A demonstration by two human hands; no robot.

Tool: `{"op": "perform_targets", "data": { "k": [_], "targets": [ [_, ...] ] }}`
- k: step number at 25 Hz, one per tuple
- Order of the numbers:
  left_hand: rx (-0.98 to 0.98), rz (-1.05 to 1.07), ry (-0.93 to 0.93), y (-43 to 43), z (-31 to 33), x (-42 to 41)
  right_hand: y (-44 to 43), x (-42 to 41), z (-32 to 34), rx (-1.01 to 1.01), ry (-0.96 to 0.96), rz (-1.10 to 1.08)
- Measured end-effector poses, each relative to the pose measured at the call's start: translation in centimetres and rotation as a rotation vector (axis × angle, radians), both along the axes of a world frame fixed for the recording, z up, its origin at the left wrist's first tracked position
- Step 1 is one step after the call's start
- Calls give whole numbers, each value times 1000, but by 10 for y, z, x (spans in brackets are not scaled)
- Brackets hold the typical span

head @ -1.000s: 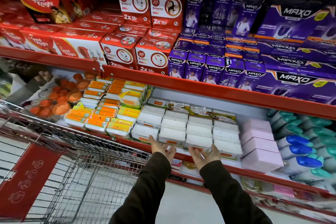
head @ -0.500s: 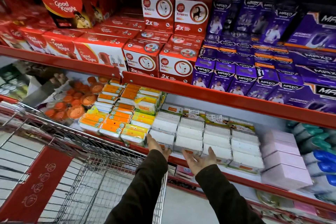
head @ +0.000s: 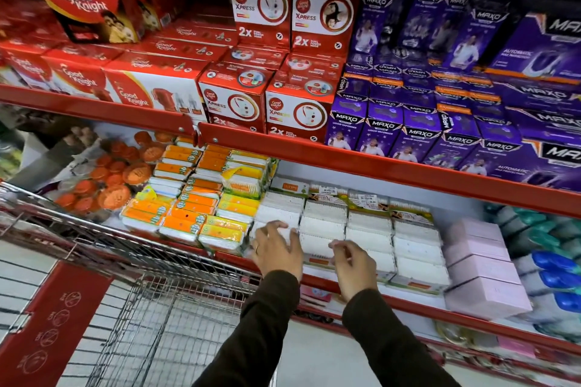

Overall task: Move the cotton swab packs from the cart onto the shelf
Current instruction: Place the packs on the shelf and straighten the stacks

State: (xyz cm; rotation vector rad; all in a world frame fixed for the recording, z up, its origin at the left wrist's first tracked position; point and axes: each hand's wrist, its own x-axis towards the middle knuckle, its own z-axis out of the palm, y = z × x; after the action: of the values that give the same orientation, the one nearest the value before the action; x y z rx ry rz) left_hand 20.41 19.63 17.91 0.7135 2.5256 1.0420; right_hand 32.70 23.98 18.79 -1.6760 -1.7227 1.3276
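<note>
White cotton swab packs (head: 367, 226) lie in several rows on the middle shelf (head: 408, 302), behind its red front lip. My left hand (head: 276, 248) rests palm down on the front left packs, fingers spread. My right hand (head: 355, 264) lies on the front packs just to its right, fingers curled loosely over them. Neither hand lifts a pack. The wire cart (head: 151, 302) stands at the lower left, against the shelf; the part of its basket in view shows no packs.
Orange and yellow packs (head: 195, 210) sit left of the swab packs, pink boxes (head: 481, 264) to the right, then blue and teal bottles (head: 553, 261). Red and purple boxes (head: 298, 104) fill the shelf above. A red panel (head: 50, 324) hangs on the cart's side.
Both hands have turned from palms-up at the shelf's front edge to palms-down on top of the front packs. The view has shifted closer and to the left.
</note>
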Motion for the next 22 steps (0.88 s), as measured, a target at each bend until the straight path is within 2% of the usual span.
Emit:
{"op": "perform_targets", "data": {
  "k": [1, 2, 4, 6, 11, 15, 18, 22],
  "targets": [
    [-68, -169, 191, 7, -6, -2, 8, 3, -5, 250, -192, 131],
    [-146, -302, 305, 16, -13, -5, 19, 5, -14, 411, -368, 236],
    [-312, -495, 417, 29, -27, -16, 36, 5, -27, 471, -614, 384],
    [-451, -620, 441, 35, -43, -19, 43, 7, -42, 449, -721, 475],
    [-533, -651, 461, 36, -51, -16, 45, 11, -53, 476, -692, 483],
    [-447, -657, 482, 53, -38, 9, 63, 40, -40, 512, -728, 340],
    [-407, -763, 486, 70, -42, 45, 82, 74, -42, 431, -765, 260],
    [-467, -797, 480, 74, -54, 61, 88, 91, -50, 360, -770, 309]
  ]
}}
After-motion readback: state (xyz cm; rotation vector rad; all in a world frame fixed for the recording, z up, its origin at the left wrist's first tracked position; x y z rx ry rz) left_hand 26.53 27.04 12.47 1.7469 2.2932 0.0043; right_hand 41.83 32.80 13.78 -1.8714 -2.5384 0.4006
